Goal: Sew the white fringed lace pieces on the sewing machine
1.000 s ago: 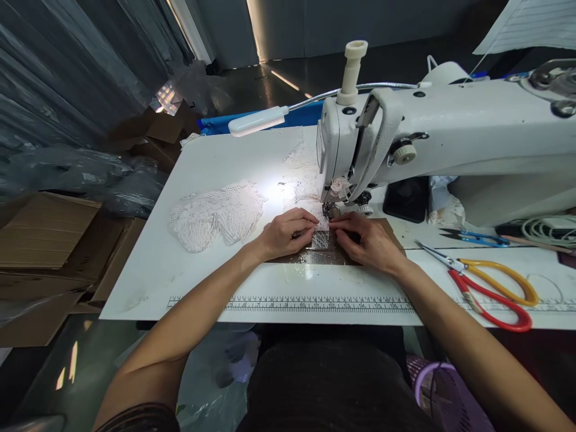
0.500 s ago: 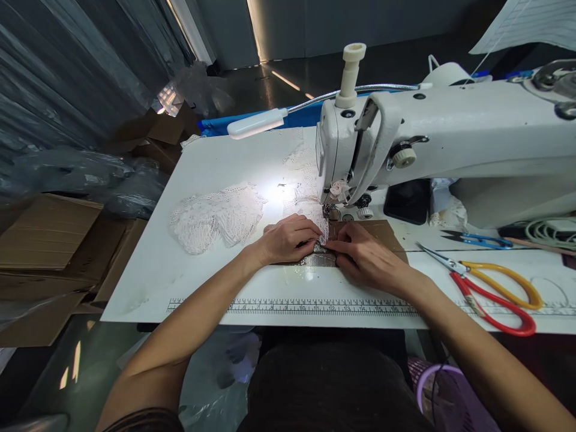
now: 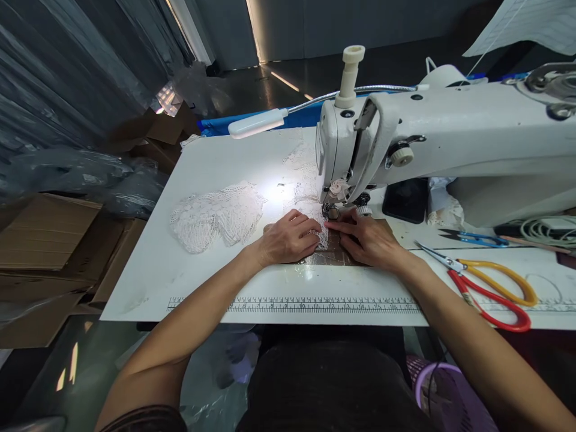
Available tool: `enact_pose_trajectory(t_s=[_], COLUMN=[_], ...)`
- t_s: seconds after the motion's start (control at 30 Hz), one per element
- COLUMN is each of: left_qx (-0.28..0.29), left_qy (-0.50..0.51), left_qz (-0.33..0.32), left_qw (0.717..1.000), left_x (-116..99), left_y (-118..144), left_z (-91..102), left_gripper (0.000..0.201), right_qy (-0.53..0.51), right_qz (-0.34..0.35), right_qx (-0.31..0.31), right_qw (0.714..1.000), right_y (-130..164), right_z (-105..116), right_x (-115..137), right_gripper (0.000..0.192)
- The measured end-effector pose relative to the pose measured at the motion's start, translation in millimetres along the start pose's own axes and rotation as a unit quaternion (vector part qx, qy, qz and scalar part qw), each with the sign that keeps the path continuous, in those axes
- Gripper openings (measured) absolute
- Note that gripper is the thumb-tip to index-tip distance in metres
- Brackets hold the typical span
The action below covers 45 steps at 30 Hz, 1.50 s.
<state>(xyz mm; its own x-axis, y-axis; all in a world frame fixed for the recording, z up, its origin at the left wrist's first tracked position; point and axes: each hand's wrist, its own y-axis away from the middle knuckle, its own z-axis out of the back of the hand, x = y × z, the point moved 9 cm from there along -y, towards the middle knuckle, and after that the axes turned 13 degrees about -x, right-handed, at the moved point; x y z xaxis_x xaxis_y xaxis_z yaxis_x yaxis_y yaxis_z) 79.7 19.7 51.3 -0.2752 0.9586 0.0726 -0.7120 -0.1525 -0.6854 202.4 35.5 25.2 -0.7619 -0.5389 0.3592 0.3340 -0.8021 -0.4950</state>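
White lace [image 3: 322, 239] lies under the presser foot [image 3: 327, 210] of a white sewing machine [image 3: 459, 129], and its near end reaches toward me. My left hand [image 3: 290, 240] rests on the lace's left side, fingers curled together and closed on its edge. On the other side, my right hand [image 3: 372, 241] lies low over the brown plate [image 3: 338, 257], fingers apart. Its outstretched index fingertip touches the lace edge just in front of the foot. The undersides of both hands are hidden.
A pile of white lace pieces [image 3: 218, 217] lies to the left. Red-and-yellow-handled scissors [image 3: 490, 285], blue thread snips [image 3: 477, 238] and a black phone [image 3: 406, 200] lie to the right. A lamp [image 3: 256, 123] shines from above. A printed ruler [image 3: 292, 305] runs along the front edge.
My right hand has moved forward along the lace toward the presser foot, and its pinch has loosened into a stretched index finger. The left hand has barely shifted.
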Motion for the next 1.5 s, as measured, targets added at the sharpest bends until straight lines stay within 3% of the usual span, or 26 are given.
enact_pose_trajectory(t_s=[0.47,0.83,1.27,1.5], left_qx=[0.029,0.168,0.150,0.160], left_qy=[-0.002,0.021,0.052,0.046], left_qz=[-0.001,-0.020,0.042,0.061], left_qw=[1.000,0.985,0.986,0.984], left_x=[-7.8,-7.3,7.9,11.5], left_y=[-1.4,-2.3,5.0,4.8], left_z=[-2.2,-11.9,-13.8,-17.4], left_gripper=[0.018,0.023,0.035,0.039], right_qy=[-0.015,0.008,0.159,0.105], right_qz=[0.018,0.048,0.028,0.027], right_qx=[-0.012,0.021,0.038,0.056], right_qw=[1.000,0.999,0.986,0.992], right_y=[5.1,8.6,-2.2,0.4], right_z=[-1.9,-4.8,-7.9,-8.2], right_x=[2.9,9.2,12.8,16.6], right_gripper=[0.038,0.035,0.042,0.042])
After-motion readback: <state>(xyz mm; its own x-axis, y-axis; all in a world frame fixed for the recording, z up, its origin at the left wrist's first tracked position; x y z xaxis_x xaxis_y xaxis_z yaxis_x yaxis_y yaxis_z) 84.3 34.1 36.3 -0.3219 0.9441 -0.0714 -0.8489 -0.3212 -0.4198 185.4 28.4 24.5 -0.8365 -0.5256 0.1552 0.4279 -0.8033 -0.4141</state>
